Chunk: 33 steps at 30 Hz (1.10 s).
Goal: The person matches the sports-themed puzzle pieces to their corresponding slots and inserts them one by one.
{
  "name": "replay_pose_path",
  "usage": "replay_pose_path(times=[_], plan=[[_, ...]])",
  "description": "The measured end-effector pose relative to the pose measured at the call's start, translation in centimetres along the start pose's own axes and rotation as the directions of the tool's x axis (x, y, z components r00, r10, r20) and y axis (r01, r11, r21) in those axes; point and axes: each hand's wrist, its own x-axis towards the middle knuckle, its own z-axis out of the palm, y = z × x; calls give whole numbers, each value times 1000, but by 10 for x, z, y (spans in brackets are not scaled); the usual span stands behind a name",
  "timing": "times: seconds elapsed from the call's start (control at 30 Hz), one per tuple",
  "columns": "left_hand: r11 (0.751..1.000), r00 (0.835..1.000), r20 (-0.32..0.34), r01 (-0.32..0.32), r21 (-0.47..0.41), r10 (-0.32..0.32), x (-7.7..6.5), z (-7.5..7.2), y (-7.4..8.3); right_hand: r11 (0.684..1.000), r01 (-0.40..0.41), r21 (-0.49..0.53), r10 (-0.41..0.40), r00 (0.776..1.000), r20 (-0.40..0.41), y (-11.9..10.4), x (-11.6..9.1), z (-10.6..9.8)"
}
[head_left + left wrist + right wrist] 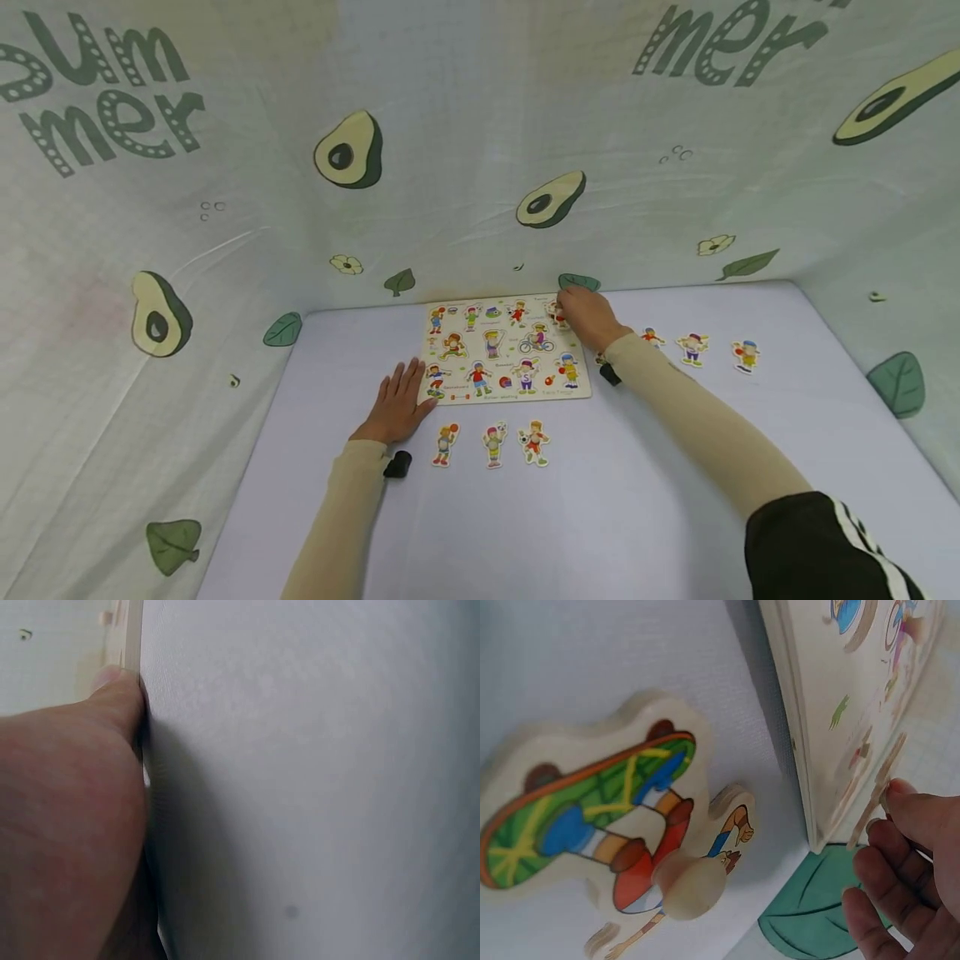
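A wooden peg puzzle board (547, 362) with printed sports figures lies at the back of the white table. My left hand (392, 408) rests beside its left edge with the fingers extended. In the left wrist view, the thumb (120, 694) touches the board's rim. Over the board's upper right corner, my right hand (590, 317) pinches the knob of a puzzle piece (889, 765) between thumb and forefinger. That piece appears edge-on in the right wrist view, close to the board's face; whether it is seated in a recess I cannot tell.
In front of the board lie three figure pieces, including a soccer player (534, 442). Several more lie right of it, including a figure in a purple cap (692, 349), some partly behind the right arm. A skateboarder piece (656, 810) with a round knob lies near the right wrist. Avocado-print cloth (450, 167) hangs behind.
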Motion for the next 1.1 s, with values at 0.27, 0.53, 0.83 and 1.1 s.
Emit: replay_pose_path(times=[0.27,0.53,0.83,1.1], plan=[[1000,1000,-1,-3,14,3,2,3,-3,999,-41,6,40,998,43,0,9,5],[1000,1000,-4,4,11,-4,3,4,-5,997,-69,20,68,995,71,-3,18,7],[1000,1000,-14,4,16,-4,4,6,-6,997,-67,33,66,997,51,0,28,14],[1000,1000,-3,2,8,-2,3,3,-4,994,-84,65,79,994,76,0,27,12]])
